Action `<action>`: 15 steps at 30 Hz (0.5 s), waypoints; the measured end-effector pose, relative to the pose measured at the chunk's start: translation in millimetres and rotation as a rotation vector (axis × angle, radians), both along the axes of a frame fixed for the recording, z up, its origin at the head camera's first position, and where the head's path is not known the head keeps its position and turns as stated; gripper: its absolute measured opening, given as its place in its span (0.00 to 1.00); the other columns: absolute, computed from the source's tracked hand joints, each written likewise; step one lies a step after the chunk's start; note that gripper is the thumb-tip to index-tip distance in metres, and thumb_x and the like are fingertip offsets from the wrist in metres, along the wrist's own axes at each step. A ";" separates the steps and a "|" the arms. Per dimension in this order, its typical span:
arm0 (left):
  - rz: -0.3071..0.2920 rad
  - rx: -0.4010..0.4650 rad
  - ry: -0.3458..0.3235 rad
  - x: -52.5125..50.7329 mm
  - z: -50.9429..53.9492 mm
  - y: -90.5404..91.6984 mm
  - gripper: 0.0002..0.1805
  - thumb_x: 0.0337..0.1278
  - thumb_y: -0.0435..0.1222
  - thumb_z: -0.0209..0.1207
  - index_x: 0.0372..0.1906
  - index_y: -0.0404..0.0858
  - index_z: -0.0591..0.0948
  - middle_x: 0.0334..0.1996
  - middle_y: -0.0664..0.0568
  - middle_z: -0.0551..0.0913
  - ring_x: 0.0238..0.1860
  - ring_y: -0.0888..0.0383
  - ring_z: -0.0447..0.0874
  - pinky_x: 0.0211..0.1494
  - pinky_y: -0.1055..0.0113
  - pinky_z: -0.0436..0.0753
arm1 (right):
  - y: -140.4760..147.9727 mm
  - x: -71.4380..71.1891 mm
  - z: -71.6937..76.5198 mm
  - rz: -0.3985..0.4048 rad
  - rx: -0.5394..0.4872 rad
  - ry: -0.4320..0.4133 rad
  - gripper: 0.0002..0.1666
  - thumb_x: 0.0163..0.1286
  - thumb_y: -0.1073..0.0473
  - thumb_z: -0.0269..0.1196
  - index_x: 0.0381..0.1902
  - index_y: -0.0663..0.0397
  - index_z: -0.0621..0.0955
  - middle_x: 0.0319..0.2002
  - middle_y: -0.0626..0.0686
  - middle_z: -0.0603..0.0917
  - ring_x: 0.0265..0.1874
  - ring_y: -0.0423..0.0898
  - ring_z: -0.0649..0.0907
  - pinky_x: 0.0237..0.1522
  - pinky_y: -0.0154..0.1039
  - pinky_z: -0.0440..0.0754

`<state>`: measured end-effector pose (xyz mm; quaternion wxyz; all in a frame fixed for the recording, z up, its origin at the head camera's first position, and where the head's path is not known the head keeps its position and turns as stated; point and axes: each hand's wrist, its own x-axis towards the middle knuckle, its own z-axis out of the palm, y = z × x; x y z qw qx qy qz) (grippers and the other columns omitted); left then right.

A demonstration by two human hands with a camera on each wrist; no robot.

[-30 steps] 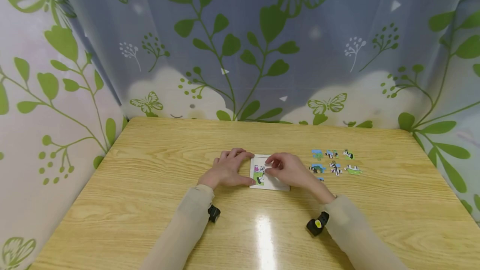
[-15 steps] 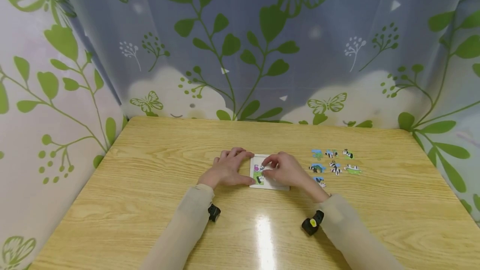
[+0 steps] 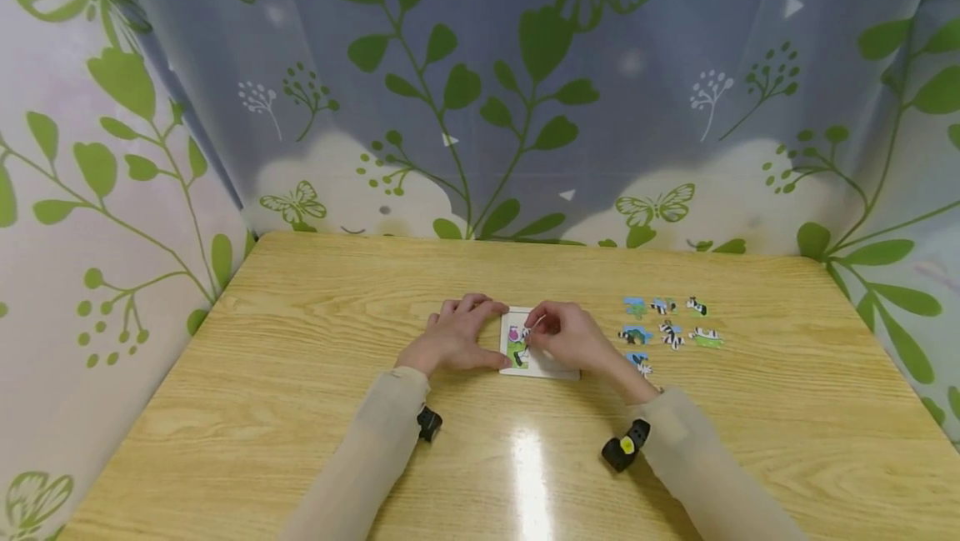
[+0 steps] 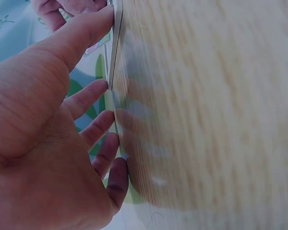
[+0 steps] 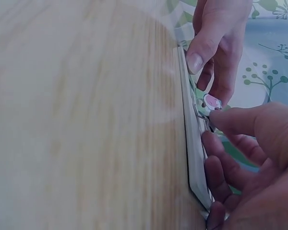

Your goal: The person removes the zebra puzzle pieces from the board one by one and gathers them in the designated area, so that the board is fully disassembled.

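A white puzzle tray (image 3: pixel 555 373) lies mid-table, with panda-picture puzzle pieces (image 3: pixel 517 352) in its left part, green with a pink patch. My left hand (image 3: pixel 450 341) rests at the tray's left side, index finger at the far corner and thumb at the near corner, fingers fairly straight. Over the tray, my right hand (image 3: pixel 573 341) pinches a puzzle piece (image 5: pixel 212 101) between thumb and index finger, beside the pieces lying there. In the right wrist view this piece is tilted up and shows a pink patch. The right fingers hide much of it.
Several loose puzzle pieces (image 3: pixel 672 335) lie in rows on the wooden table (image 3: pixel 300 441), right of the tray. A patterned curtain (image 3: pixel 480 107) hangs behind the table's far edge and at both sides.
My right hand has shifted slightly left over the tray, uncovering a loose piece near its wrist. The left hand has stayed at the tray's left side.
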<state>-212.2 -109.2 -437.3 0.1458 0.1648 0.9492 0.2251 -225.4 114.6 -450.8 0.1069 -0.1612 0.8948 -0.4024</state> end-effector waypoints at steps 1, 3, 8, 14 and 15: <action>-0.001 -0.003 0.000 0.0 0.2 0.0 0.44 0.54 0.58 0.70 0.76 0.58 0.66 0.79 0.52 0.59 0.75 0.41 0.57 0.75 0.36 0.60 | 0.0 0.3 0.1 -0.001 -0.011 -0.009 0.07 0.66 0.64 0.66 0.41 0.50 0.84 0.34 0.50 0.86 0.33 0.42 0.81 0.40 0.38 0.76; -0.002 -0.005 0.002 0.0 0.2 -0.2 0.45 0.54 0.58 0.70 0.76 0.58 0.66 0.79 0.52 0.59 0.75 0.41 0.57 0.74 0.36 0.60 | -0.3 0.8 0.8 -0.006 -0.032 -0.032 0.06 0.67 0.64 0.66 0.41 0.50 0.83 0.34 0.50 0.87 0.34 0.42 0.83 0.40 0.37 0.76; 0.004 -0.005 -0.001 1.0 1.7 -0.2 0.44 0.55 0.58 0.70 0.76 0.57 0.66 0.78 0.52 0.59 0.75 0.41 0.57 0.74 0.36 0.60 | -1.8 1.2 0.3 -0.034 -0.056 -0.068 0.05 0.68 0.63 0.66 0.41 0.51 0.84 0.33 0.50 0.88 0.33 0.42 0.83 0.40 0.37 0.75; 0.004 -0.003 -0.007 2.1 3.9 0.6 0.44 0.55 0.57 0.70 0.76 0.58 0.66 0.78 0.52 0.59 0.76 0.41 0.57 0.74 0.36 0.60 | -4.4 2.1 0.6 -0.093 -0.062 -0.117 0.06 0.68 0.60 0.67 0.42 0.50 0.84 0.33 0.50 0.88 0.33 0.42 0.83 0.40 0.36 0.74; 0.004 -0.002 -0.006 2.2 3.9 0.6 0.44 0.55 0.57 0.70 0.76 0.57 0.66 0.78 0.52 0.59 0.76 0.41 0.57 0.74 0.36 0.60 | -4.4 2.2 0.7 -0.097 -0.065 -0.123 0.06 0.68 0.60 0.67 0.42 0.50 0.84 0.33 0.50 0.88 0.33 0.43 0.83 0.40 0.36 0.74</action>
